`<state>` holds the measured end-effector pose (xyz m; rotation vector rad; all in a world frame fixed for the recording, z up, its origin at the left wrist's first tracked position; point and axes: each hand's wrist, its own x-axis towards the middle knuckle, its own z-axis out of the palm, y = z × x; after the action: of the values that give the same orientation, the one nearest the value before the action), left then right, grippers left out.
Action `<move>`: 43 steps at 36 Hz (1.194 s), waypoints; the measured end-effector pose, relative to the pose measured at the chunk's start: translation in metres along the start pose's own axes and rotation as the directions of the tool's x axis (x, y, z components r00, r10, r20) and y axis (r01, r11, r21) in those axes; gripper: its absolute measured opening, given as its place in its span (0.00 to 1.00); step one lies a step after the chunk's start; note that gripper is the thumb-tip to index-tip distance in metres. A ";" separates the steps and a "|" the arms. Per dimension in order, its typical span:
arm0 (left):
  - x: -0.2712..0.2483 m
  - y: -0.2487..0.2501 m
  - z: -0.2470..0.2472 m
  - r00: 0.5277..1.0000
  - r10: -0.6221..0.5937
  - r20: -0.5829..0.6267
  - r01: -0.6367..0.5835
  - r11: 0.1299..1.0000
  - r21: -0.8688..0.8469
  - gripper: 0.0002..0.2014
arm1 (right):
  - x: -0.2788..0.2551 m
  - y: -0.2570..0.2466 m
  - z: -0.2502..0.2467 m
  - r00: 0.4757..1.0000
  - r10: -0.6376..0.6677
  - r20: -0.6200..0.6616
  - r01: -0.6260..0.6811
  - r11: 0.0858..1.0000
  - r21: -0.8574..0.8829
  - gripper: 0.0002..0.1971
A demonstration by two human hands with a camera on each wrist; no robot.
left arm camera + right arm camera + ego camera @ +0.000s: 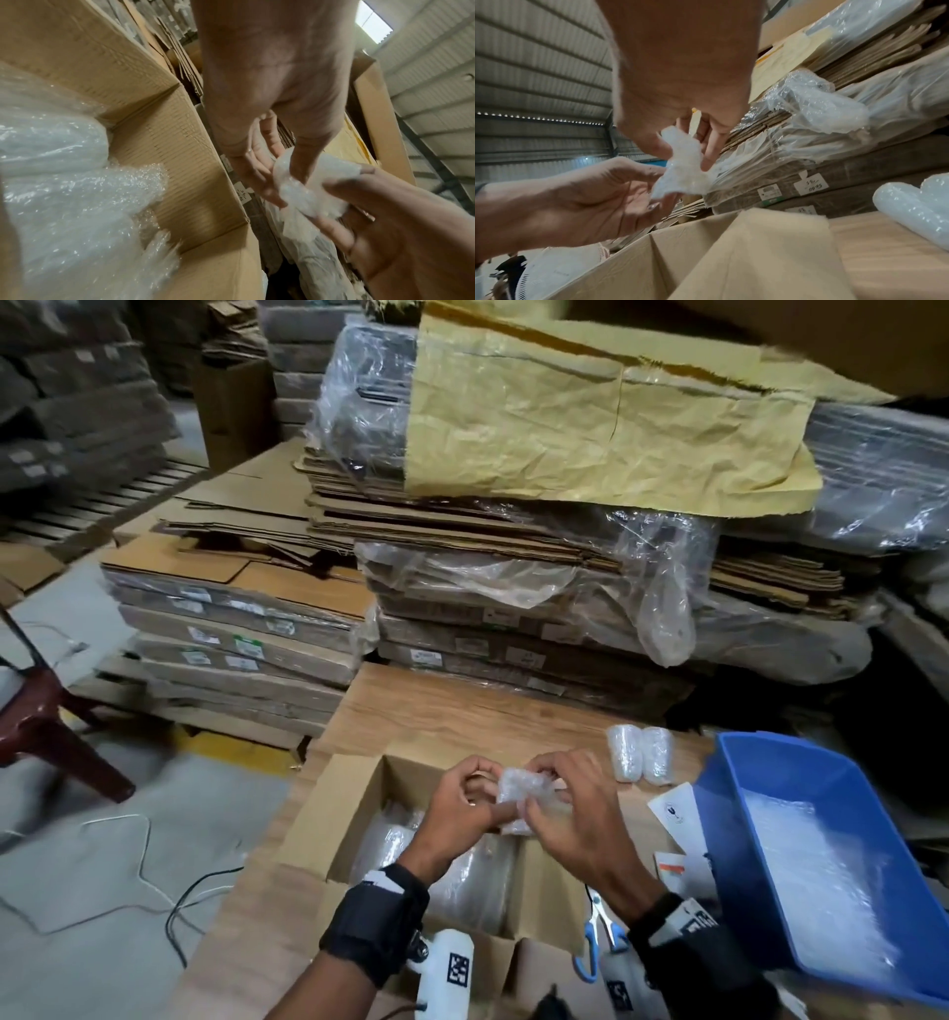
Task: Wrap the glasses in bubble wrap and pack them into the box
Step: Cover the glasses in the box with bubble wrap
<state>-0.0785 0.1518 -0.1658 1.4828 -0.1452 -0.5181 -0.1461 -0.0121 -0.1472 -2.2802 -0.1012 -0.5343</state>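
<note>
- Warehouse room: stacks of flattened cartons [513, 546] under plastic film, corrugated metal wall.
- Wooden table [462, 711] bears the open box [328, 814], a blue tray [770, 891] and two wrapped glasses [639, 755].
- Left hand [457, 806] and right hand [575, 819] both pinch a bubble-wrap bundle [524, 796] above the box.

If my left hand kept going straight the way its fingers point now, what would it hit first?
Most likely the bubble-wrapped bundle that the left hand already pinches, with the right hand just behind it; depth beyond is unclear.
</note>
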 end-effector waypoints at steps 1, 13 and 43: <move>0.000 0.001 -0.003 0.999 -0.004 -0.032 0.003 0.999 -0.038 0.18 | -0.001 -0.002 0.004 1.000 -0.005 0.031 0.004 0.999 0.040 0.14; -0.012 -0.006 -0.049 0.993 -0.041 -0.111 0.018 0.980 -0.198 0.24 | 0.031 -0.009 0.039 0.834 0.425 0.352 -0.548 0.710 0.443 0.23; -0.032 -0.026 -0.083 0.897 -0.441 -0.016 0.229 0.434 0.871 0.28 | 0.078 -0.037 0.182 0.686 0.228 0.690 0.239 0.826 -0.511 0.12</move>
<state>-0.0799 0.2411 -0.1928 2.4903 -0.3127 -1.0452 -0.0206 0.1364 -0.2013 -2.9638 -0.3915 0.4834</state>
